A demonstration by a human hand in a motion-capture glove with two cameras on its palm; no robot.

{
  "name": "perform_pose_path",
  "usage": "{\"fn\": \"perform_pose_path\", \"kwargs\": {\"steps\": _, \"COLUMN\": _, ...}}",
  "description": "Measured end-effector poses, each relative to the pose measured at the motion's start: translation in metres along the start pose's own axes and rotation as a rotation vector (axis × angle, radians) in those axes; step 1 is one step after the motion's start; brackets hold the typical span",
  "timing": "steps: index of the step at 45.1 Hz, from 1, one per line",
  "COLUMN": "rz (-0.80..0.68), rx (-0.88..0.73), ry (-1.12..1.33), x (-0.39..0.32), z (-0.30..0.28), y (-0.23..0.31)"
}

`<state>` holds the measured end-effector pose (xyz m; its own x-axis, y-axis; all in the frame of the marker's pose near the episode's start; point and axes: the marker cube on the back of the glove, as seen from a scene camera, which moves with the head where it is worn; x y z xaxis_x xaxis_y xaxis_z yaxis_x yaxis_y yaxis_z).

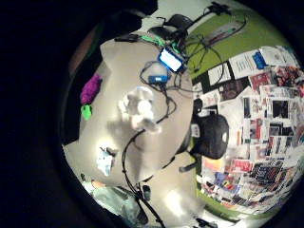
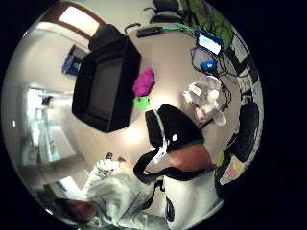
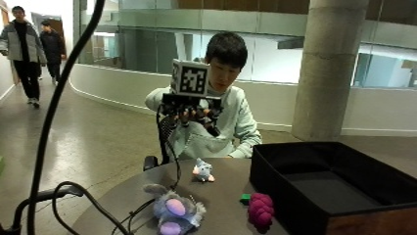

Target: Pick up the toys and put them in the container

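While the person sat behind the round surface, four toys lay on it, none of them in the container. That black box stood open on the surface at the person's left. A purple grape-like toy rested just beside the container's near wall, touching a small green toy on its far side. A grey and purple plush animal lay near the front edge of the surface, well apart from the container, with a black cable running past it. A small blue-grey plush toy sat near the person's edge of the surface, between the plush animal and the person. In the little finger side palm view a blue device and a lit screen lay among cables on the surface beyond the plush animal. The gloved right hand was raised at chest height, well above the surface and touching no toy. Its fingers hung loosely curled beneath the glove's frame, holding nothing.
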<state>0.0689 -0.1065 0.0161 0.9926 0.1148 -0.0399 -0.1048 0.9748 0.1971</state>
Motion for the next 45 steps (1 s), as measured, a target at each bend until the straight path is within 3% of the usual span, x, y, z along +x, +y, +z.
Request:
{"fn": "perform_pose_path", "kwargs": {"steps": 9, "rz": 0.100, "rx": 0.002, "ry": -0.038, "x": 0.020, "z": 0.095, "y": -0.020}}
{"fn": "perform_pose_path", "kwargs": {"steps": 18, "rz": 0.260, "rx": -0.150, "ry": -0.098, "x": 0.017, "z": 0.201, "y": -0.022}}
{"fn": "perform_pose_path", "kwargs": {"steps": 22, "rz": 0.288, "rx": -0.087, "ry": -0.142, "x": 0.015, "z": 0.225, "y": -0.025}}
{"fn": "perform_pose_path", "kwargs": {"steps": 27, "rz": 0.269, "rx": 0.102, "ry": -0.138, "x": 0.015, "z": 0.231, "y": -0.025}}
{"fn": "perform_pose_path", "kwargs": {"steps": 33, "rz": 0.193, "rx": 0.218, "ry": -0.051, "x": 0.010, "z": 0.229, "y": -0.023}}
{"fn": "perform_pose_path", "kwargs": {"steps": 45, "rz": 0.170, "rx": -0.023, "ry": -0.150, "x": -0.014, "z": 0.193, "y": -0.021}}
